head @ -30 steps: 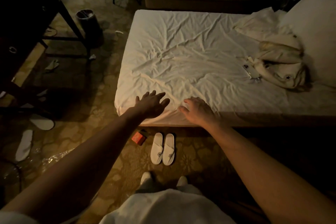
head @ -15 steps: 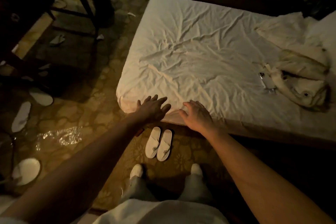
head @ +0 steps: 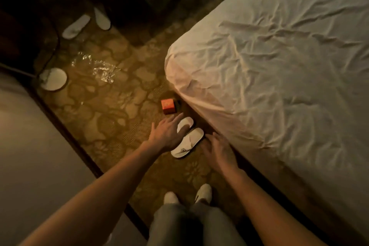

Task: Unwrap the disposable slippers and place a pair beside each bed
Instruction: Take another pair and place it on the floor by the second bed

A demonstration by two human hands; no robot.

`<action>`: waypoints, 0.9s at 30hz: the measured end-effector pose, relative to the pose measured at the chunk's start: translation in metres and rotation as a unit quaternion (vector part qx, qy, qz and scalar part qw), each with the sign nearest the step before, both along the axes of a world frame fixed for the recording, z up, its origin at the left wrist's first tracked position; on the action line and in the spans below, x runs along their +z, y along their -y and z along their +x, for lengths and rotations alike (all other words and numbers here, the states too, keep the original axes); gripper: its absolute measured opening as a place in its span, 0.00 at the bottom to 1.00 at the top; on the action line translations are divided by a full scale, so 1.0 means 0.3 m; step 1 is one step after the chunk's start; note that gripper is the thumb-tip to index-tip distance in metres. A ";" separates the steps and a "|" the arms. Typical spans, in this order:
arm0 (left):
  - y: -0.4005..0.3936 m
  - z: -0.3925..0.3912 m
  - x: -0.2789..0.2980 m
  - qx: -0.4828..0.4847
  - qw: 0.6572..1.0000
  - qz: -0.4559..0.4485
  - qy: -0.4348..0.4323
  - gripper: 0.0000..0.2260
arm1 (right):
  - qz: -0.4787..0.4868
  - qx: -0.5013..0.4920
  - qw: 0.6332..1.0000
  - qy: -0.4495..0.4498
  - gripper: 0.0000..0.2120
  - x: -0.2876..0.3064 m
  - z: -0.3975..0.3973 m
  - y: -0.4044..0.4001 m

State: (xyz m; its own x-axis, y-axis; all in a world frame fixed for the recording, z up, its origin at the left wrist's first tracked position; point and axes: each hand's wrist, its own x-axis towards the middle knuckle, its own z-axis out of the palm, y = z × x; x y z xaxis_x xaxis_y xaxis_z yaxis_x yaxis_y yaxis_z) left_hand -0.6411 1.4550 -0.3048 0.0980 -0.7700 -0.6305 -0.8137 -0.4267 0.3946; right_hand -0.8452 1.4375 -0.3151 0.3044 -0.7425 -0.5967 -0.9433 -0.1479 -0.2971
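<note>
A pair of white disposable slippers (head: pixel 187 138) lies side by side on the patterned carpet floor (head: pixel 111 118), just beside the corner of the bed with the wrinkled white sheet (head: pixel 279 66). The left hand (head: pixel 166 134) reaches down with fingers spread apart, touching or just over the nearer slipper; the right hand (head: pixel 218 151) hovers open at the pair's other side, holding nothing. By the look of it, this bed's pair is set down and only being straightened. Two more loose white slippers (head: pixel 87 23) lie well apart near the dark furniture, and another white slipper (head: pixel 53 79) lies by the edge of a second bed (head: pixel 30 146) at the left, beside crumpled clear plastic wrapping (head: pixel 99 69). So unwrapping seems done, while gathering a pair neatly for the other bed looks left. A small orange box (head: pixel 168 106) sits near the placed pair.
</note>
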 end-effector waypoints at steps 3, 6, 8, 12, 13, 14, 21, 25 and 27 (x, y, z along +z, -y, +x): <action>-0.052 0.025 -0.341 0.004 1.000 0.025 0.005 0.31 | 0.026 0.021 0.999 -0.030 0.26 -0.308 0.010 -0.029; -0.060 0.064 -0.747 0.017 0.999 0.039 0.016 0.33 | 0.048 0.056 0.996 -0.051 0.28 -0.665 0.048 -0.003; -0.058 0.070 -1.013 0.021 0.999 0.040 0.020 0.34 | 0.052 0.077 0.994 -0.058 0.30 -0.905 0.081 0.007; -0.043 0.065 -1.437 0.017 0.998 0.049 0.033 0.34 | 0.071 0.062 0.994 -0.059 0.32 -1.321 0.154 0.013; -0.050 0.064 -1.527 0.015 0.998 0.052 0.035 0.34 | 0.076 0.049 0.994 -0.059 0.33 -1.412 0.163 -0.002; -0.056 0.064 -1.614 0.014 0.998 0.054 0.038 0.35 | 0.079 0.034 0.995 -0.057 0.33 -1.502 0.166 -0.015; -0.089 0.095 -2.019 0.060 0.994 0.061 0.063 0.42 | 0.081 0.013 0.995 -0.050 0.43 -1.908 0.099 -0.093; -0.111 0.066 -2.093 0.058 0.991 0.002 0.121 0.41 | -0.054 0.041 0.997 -0.048 0.47 -1.929 0.116 -0.127; -0.124 0.055 -2.094 0.064 0.991 0.000 0.116 0.41 | -0.089 0.050 0.994 -0.026 0.48 -1.931 0.122 -0.131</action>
State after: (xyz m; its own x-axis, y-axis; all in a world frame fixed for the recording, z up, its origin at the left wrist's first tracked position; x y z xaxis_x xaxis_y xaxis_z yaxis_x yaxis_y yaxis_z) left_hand -0.6246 1.4922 -0.9330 0.3373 -0.7418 -0.5796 -0.8218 -0.5324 0.2032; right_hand -0.8087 1.4767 -0.8944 0.3543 -0.8051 -0.4756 -0.9346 -0.2874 -0.2096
